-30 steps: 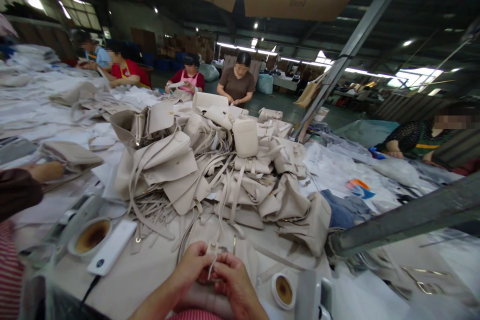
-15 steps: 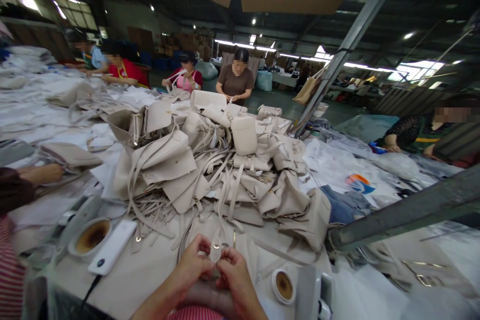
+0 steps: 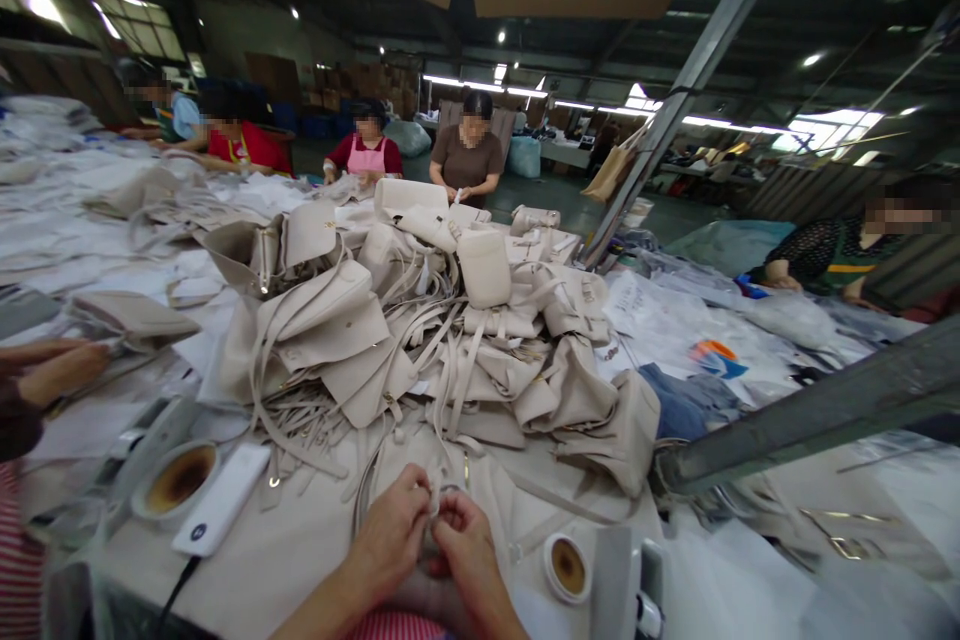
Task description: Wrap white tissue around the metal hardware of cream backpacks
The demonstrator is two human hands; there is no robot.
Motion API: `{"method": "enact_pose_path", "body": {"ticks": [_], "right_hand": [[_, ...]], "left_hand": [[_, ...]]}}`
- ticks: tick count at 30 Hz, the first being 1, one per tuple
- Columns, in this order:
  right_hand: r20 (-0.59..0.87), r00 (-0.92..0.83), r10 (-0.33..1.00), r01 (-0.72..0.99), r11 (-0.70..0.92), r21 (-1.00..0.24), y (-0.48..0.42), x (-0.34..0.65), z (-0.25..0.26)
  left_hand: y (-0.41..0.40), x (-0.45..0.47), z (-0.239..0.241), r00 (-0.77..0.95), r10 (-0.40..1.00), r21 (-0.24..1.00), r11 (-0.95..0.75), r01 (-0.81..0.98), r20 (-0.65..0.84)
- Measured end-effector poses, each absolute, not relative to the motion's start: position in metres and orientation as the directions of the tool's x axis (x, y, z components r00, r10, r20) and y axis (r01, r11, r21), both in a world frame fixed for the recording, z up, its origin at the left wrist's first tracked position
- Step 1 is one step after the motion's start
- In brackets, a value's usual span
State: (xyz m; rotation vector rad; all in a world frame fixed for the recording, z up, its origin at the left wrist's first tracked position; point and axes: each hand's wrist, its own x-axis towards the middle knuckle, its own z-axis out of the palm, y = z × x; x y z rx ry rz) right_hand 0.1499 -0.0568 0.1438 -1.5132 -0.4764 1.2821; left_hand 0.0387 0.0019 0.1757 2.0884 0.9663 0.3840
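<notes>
At the near edge of the table, my left hand (image 3: pixel 399 518) and my right hand (image 3: pixel 463 532) meet, fingertips pinched closed around the end of a beige strap (image 3: pixel 448 402). The strap end itself is mostly covered by my fingers. Under and just beyond my hands lies a beige handbag (image 3: pixel 480 490) with a thin gold zip or trim. A large heap of beige bags (image 3: pixel 345 320) with loose straps rises ahead of my hands.
A bowl of brown liquid (image 3: pixel 180 480) and a white power bank (image 3: pixel 221 500) with a cable stand left; a smaller brown-filled cup (image 3: pixel 568 567) is right. A slanted metal post (image 3: pixel 810 415) crosses the right side. A co-worker's hands (image 3: pixel 64 370) are at left; several people sit or stand around.
My fingers have closed further over the strap end, whose metal ring showed between them before. The co-worker's hands at left have shifted and both now show. The view has tilted slightly.
</notes>
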Motion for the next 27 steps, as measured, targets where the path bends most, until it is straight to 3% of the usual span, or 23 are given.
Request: {"method": "enact_pose_path", "body": {"ticks": [4, 9, 16, 27], "right_hand": [[-0.491, 0.351, 0.797, -0.262, -0.42, -0.869, -0.058, 0.151, 0.139], [-0.48, 0.367, 0.797, -0.205, -0.435, -0.877, -0.066, 0.154, 0.138], [-0.255, 0.452, 0.855, -0.017, -0.278, -0.961, -0.091, 0.163, 0.139], [-0.381, 0.501, 0.777, -0.293, -0.262, -0.919, -0.105, 0.162, 0.134]], "left_hand": [[0.006, 0.041, 0.175, 0.562, 0.825, 0.781, -0.321, 0.536, -0.047], [0.005, 0.039, 0.174, 0.786, 0.619, 0.619, -0.617, 0.485, 0.001], [0.002, 0.052, 0.19, 0.865, 0.5, 0.504, -0.738, 0.449, -0.038], [-0.01, 0.054, 0.193, 0.833, 0.528, 0.445, -0.714, 0.541, -0.165]]}}
